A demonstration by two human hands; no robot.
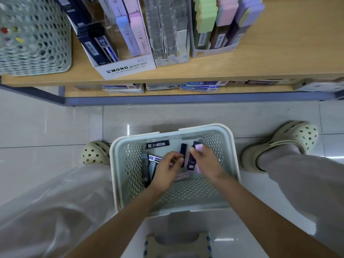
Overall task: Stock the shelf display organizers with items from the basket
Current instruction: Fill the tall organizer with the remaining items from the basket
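A pale green perforated basket (230,146) sits on the floor between my feet. It holds several slim lead cases, among them a black one (157,144) at its far wall and a blue-striped one (154,158). Both hands are inside it. My left hand (166,172) has curled fingers that pinch an upright black case (183,148). My right hand (207,162) grips a pink case (198,146), with a dark purple case (191,162) under its fingers. On the wooden shelf above stands the MONO display organizer (128,69) with navy, blue and pink cases.
A clear acrylic organizer (167,34) and a box of green, pink and purple cases (214,47) stand to the right of the MONO box. Another perforated basket (33,38) is on the shelf's left. A lower shelf (167,94) holds flat boxes. A stool (178,244) is below me.
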